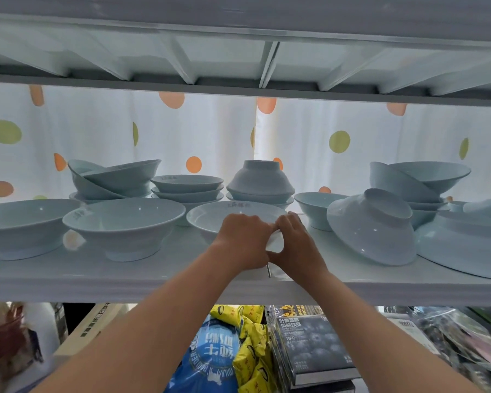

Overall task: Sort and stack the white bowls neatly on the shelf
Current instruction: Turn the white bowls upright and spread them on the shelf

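Observation:
Several white bowls stand on a white shelf. Both hands grip the near rim of a shallow bowl at the shelf's front centre. My left hand covers the rim from the left and my right hand holds it from the right, thumbs touching. A wide footed bowl stands upright to its left, and another further left. A tilted, upside-down bowl leans at the right. Behind are a stack of shallow bowls, a crooked stack and an inverted bowl on a stack.
A large plate or bowl lies at the far right, with a leaning stack behind it. A dotted curtain hangs at the back. The shelf above is close overhead. Bags and boxes fill the level below.

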Available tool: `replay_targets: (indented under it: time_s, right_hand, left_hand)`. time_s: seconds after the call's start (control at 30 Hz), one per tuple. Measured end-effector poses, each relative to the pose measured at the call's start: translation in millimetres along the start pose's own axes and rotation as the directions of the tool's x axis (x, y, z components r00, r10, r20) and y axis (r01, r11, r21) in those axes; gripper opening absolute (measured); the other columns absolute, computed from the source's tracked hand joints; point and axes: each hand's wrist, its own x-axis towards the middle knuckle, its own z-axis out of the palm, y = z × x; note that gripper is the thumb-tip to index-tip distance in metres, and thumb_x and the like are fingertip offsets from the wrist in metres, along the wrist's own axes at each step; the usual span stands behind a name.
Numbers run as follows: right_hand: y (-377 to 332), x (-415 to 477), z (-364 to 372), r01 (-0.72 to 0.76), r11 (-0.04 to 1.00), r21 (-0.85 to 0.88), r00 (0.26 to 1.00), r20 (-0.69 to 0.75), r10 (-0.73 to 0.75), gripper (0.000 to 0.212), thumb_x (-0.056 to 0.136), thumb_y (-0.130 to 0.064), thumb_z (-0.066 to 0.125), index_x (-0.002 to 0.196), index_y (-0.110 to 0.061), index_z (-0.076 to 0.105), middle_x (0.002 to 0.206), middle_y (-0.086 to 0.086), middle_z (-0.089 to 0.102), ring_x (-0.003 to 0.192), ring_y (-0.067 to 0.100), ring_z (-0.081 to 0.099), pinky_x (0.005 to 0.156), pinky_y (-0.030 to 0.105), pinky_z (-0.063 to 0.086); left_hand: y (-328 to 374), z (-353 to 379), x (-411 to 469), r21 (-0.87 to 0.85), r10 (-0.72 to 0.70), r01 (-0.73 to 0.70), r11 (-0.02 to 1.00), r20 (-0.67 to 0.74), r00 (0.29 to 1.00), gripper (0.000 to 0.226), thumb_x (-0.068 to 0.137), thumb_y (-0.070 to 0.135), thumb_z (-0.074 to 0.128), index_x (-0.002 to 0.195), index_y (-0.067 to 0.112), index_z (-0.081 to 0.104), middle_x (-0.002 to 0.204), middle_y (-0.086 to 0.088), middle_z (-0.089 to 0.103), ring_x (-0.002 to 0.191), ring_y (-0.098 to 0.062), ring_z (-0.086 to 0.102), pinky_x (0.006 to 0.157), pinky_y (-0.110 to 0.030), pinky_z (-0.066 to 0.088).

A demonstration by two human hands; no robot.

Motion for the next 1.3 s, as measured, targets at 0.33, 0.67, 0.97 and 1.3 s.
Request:
replay_targets:
  time_s: [0.33, 0.67, 0.97, 1.3]
  right_hand:
    - [2, 2, -36, 0.036, 0.997, 0.066, 0.982, 0.182, -0.047, 0.062, 0.073, -0.023, 0.065, 0.13, -0.019, 0.04, 0.133, 0.008, 0.043, 0.125, 0.018, 0.041, 0.102, 0.03, 0.041]
    - [78, 4, -134, -0.252, 0.903, -0.348, 0.968, -0.105, 0.23, 0.047, 0.08, -0.03, 0.065, 0.123, -0.015, 0.054, 0.117, 0.013, 0.06, 0.111, 0.034, 0.051, 0.093, 0.042, 0.041]
    - [164, 7, -165, -0.537, 0.833, -0.13, 0.842, -0.014, 0.54, 0.089, 0.065, -0.063, 0.07, 0.139, -0.031, 0.032, 0.139, 0.015, 0.037, 0.128, 0.035, 0.037, 0.102, 0.044, 0.035]
    - [170, 14, -152, -0.474, 0.878, 0.058, 0.88, 0.009, 0.475, 0.076, 0.066, -0.052, 0.075, 0.129, -0.023, 0.045, 0.12, 0.02, 0.049, 0.116, 0.035, 0.046, 0.102, 0.039, 0.035]
  left_hand:
    - [16, 11, 6, -0.13, -0.089, 0.043, 0.991, -0.371, 0.924, 0.043, 0.081, 0.052, 0.05, 0.108, 0.022, 0.065, 0.088, -0.003, 0.07, 0.082, -0.023, 0.064, 0.068, -0.03, 0.044]
    - [98, -9, 44, -0.623, -0.315, 0.057, 0.78, -0.311, 0.897, 0.024, 0.089, 0.036, 0.047, 0.095, 0.017, 0.061, 0.088, -0.003, 0.068, 0.08, -0.024, 0.061, 0.068, -0.032, 0.045]
    - [140, 43, 125, -0.808, -0.461, 0.514, -0.288, 0.587, 0.665, 0.056, 0.087, 0.047, 0.056, 0.124, 0.006, 0.049, 0.1, -0.011, 0.057, 0.083, -0.023, 0.05, 0.075, -0.031, 0.045]
    - [168, 65, 133, -0.729, -0.333, 0.351, -0.588, 0.613, 0.716, 0.047, 0.089, 0.028, 0.062, 0.118, -0.008, 0.054, 0.091, -0.013, 0.067, 0.077, -0.022, 0.066, 0.054, -0.024, 0.057]
